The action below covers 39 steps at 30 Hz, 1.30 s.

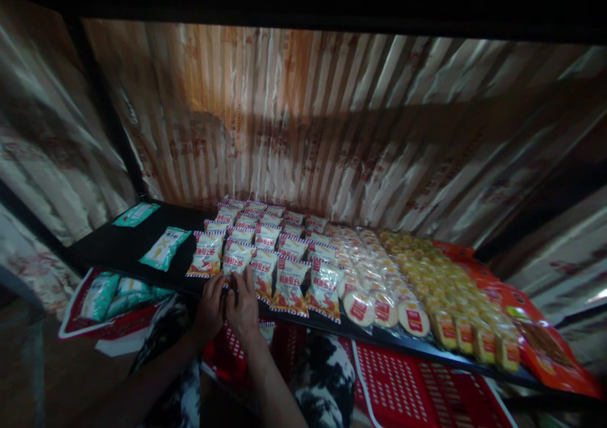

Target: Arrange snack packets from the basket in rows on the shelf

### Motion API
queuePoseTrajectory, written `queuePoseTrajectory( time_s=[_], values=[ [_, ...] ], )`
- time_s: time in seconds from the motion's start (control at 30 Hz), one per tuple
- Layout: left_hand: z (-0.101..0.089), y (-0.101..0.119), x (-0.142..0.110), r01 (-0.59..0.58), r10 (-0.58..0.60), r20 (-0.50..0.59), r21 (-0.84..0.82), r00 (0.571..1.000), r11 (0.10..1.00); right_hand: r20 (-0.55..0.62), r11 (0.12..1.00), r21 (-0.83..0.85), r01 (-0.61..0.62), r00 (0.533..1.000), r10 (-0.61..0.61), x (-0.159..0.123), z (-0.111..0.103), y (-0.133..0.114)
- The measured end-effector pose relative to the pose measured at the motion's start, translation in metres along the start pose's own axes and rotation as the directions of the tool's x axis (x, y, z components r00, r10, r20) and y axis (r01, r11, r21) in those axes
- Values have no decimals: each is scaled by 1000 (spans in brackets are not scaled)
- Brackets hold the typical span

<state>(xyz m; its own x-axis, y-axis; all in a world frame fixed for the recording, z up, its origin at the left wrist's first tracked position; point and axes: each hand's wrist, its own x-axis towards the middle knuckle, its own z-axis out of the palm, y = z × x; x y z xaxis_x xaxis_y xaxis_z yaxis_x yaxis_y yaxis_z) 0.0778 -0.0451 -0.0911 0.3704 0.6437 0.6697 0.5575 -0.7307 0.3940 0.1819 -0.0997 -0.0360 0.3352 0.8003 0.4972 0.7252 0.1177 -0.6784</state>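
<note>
Both my hands rest side by side at the front edge of a black shelf [118, 244]. My left hand [209, 309] has its fingers stretched onto the shelf edge, touching a white and red snack packet [237, 258]. My right hand [243, 306] lies with fingers flat against the same front row of packets [290, 284]. Neither hand visibly grips anything. Rows of these red-trimmed packets [265, 233] run toward the back of the shelf.
Right of them lie rows of round white packs [374, 289], yellow packs [446, 295] and orange bags [535, 333]. Two teal packets [165, 247] lie on the shelf's left part. Red plastic baskets [408, 384] stand below. Striped wrapped goods [332, 124] fill the back.
</note>
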Motion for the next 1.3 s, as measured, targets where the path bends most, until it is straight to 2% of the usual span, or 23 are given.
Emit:
queuePoseTrajectory(
  time_s=[0.3,0.47,0.6,0.8,0.97,1.3],
  values=[
    [1,2,6,1,-2,-29,-30,1000,1000,-8,999,33,33,999,-33,12,1,-4],
    [6,0,5,-55,55,-7,11,998,998,31,1000,22,20,999,-20,13,1,0],
    [9,0,2,-53,53,-6,40,999,998,45,999,-1,53,998,-53,10,-5,2],
    [9,7,2,-46,49,-23,97,999,994,-54,994,-96,49,997,-54,0,-24,12],
    [5,15,2,-52,54,-11,139,998,989,-152,991,-133,17,988,-37,-14,-31,26],
    [6,22,1,-97,97,12,187,995,978,-142,996,-67,-60,989,50,-22,-35,38]
  ],
)
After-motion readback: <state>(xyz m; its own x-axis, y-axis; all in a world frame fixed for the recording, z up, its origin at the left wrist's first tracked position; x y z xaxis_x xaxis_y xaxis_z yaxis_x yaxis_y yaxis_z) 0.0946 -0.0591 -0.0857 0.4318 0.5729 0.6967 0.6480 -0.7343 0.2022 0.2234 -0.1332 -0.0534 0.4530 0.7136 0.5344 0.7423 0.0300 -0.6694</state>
